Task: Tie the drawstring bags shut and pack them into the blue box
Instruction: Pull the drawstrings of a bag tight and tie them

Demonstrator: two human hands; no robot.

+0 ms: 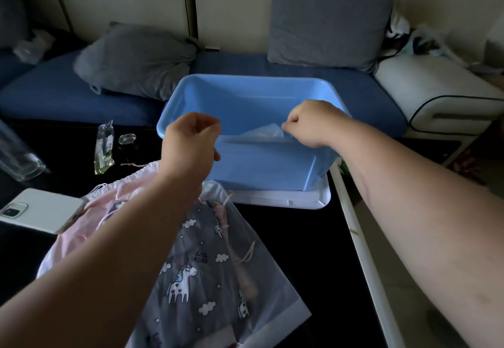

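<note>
- Dim living room; a black table [286, 252] stands in front of a sofa [68, 99] with blue seat cushions, a slumped grey pillow [133, 61] and an upright grey cushion [327, 20].
- Blue box [245, 96] sits on a white lid [283, 200] at the far table edge, open side up, directly beneath both sets of fingers.
- Right hand [313, 124]: thumb and forefinger pinched together on a corner of a pale translucent bag [266, 130], which lies inside the box just below and left of those fingers. Judged: held by the corner so it can be laid flat.
- Left hand [191, 140]: fingers curled, over the near rim. Cannot tell whether they grip the bag's other edge or nothing.
- 2 more bags lie on the table, nearer the person than the fingers, under the left forearm: grey unicorn bag [207, 265] and pink bag [90, 227], touching. Cords look loose. Judged: 1 bag being packed, 2 to go.
- White phone [41, 211] touches the pink bag's left edge; a clear glass [16, 154] stands well left of the left fingers.
</note>
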